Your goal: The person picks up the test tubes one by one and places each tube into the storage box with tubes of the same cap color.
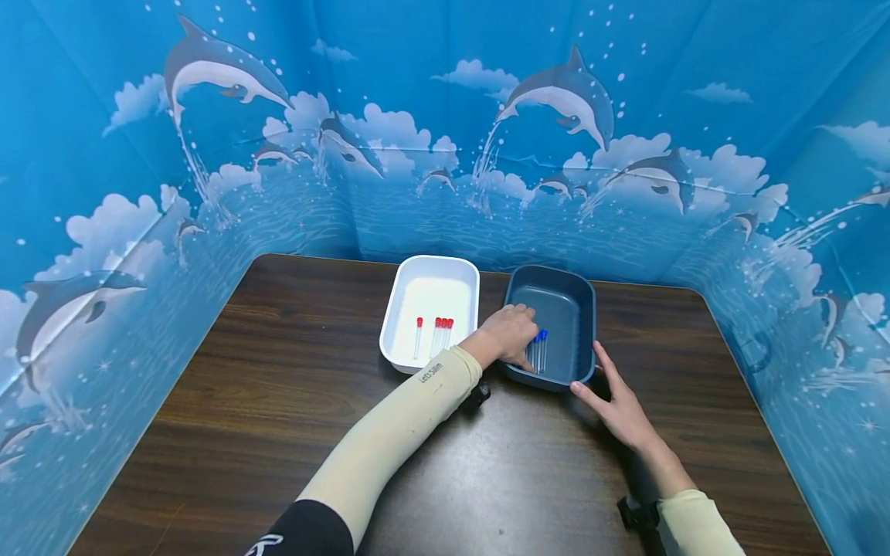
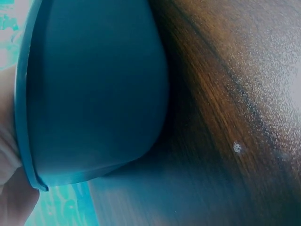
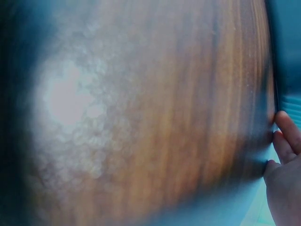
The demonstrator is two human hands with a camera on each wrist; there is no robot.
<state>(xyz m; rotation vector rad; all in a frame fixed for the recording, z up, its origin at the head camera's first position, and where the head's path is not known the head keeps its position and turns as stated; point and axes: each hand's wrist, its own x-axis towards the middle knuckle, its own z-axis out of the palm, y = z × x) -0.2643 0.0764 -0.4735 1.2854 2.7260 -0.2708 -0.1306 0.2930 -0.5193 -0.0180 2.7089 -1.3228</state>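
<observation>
My left hand (image 1: 511, 333) reaching down into the blue tray (image 1: 580, 293), fingers curled round the blue-capped tubes (image 1: 538, 349) at its near end, my right hand (image 1: 615, 401) open, fingers straight against the tray's near right corner, red-capped tubes (image 1: 436, 333) in the white tray (image 1: 431, 270) just beside, brown table (image 1: 278, 401)

White tray (image 1: 399, 309), dark blue tray (image 1: 584, 309), brown table (image 1: 278, 401).

Dark wooden table (image 1: 243, 401) with rounded far corners, white tray (image 1: 431, 297) left of centre holding four red-capped tubes (image 1: 438, 333) lying side by side, blue dolphin-and-cloud backdrop (image 1: 445, 116) wrapped around three sides of the table
</observation>
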